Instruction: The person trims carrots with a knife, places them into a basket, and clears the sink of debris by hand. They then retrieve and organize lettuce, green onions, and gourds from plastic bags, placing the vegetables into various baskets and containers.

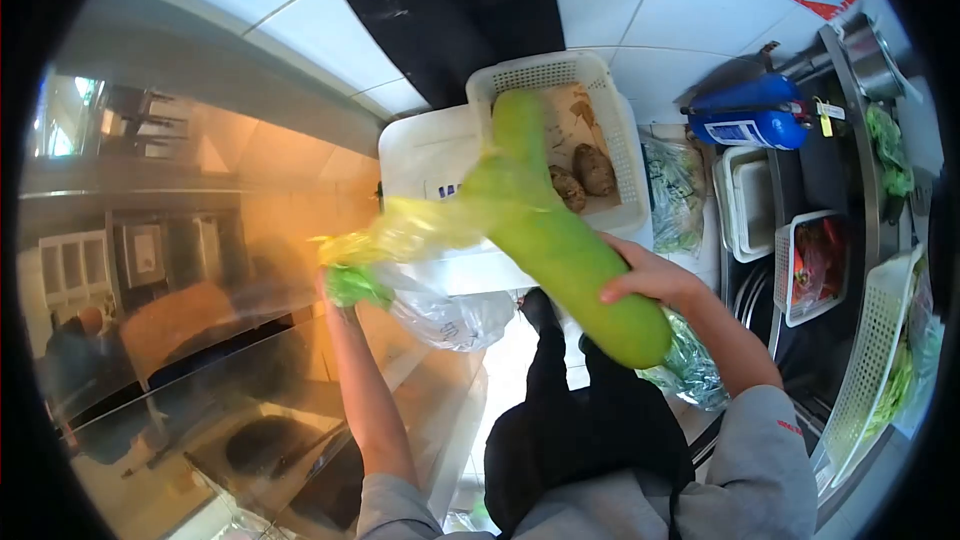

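A long, light-green gourd (580,275) slants across the middle of the view, thick at its near end and bent toward the far end. My right hand (655,278) grips its near part from the right side, thumb on top. My left hand (338,290) is raised at the left with a clear plastic bag (425,225), bunched and tinted yellow and green, in its grasp. The bag covers most of those fingers. It stretches over to the gourd's middle and is blurred there. The gourd's far end lies over a white perforated basket (632,155), which holds two brown tubers (594,170).
The basket stands on a white lidded box (425,145). Another clear bag (455,320) hangs below my left hand. Bagged leafy greens (675,190) lie behind, right of the box. A blue cylinder (750,110) and shelves with baskets (785,270) line the right; a glossy steel counter fills the left.
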`<state>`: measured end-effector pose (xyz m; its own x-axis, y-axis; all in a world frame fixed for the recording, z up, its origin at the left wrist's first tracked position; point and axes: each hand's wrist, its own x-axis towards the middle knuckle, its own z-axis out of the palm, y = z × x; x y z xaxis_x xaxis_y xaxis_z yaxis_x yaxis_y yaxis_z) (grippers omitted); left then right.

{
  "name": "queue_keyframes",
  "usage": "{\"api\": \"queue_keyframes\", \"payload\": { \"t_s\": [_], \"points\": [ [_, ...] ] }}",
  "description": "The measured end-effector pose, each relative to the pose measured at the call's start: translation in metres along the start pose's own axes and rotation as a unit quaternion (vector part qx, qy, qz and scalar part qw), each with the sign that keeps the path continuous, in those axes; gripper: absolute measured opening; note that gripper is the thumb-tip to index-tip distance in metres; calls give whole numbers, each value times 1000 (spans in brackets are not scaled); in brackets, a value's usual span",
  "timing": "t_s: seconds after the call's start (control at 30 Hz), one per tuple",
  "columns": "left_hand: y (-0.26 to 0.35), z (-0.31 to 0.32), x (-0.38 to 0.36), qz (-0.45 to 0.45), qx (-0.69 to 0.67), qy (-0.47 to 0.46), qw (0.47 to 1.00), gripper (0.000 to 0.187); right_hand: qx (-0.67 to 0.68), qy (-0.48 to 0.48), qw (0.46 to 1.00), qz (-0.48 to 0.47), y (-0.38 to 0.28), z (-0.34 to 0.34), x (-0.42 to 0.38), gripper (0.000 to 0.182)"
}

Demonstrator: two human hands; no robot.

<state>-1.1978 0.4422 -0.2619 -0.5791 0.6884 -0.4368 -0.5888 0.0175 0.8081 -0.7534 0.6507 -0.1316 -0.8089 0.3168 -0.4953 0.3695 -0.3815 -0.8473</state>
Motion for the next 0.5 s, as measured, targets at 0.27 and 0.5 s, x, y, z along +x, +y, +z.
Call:
{"api": "queue_keyframes", "payload": {
  "t_s": [0.27,0.5],
  "points": [
    [21,-54,107,133,102,-47,985,28,-63,18,990,126,25,-41,-91,90],
    [45,104,-40,-55,-125,-141,980,34,-64,131,985,93,75,-69,-105,91]
  ]
}}
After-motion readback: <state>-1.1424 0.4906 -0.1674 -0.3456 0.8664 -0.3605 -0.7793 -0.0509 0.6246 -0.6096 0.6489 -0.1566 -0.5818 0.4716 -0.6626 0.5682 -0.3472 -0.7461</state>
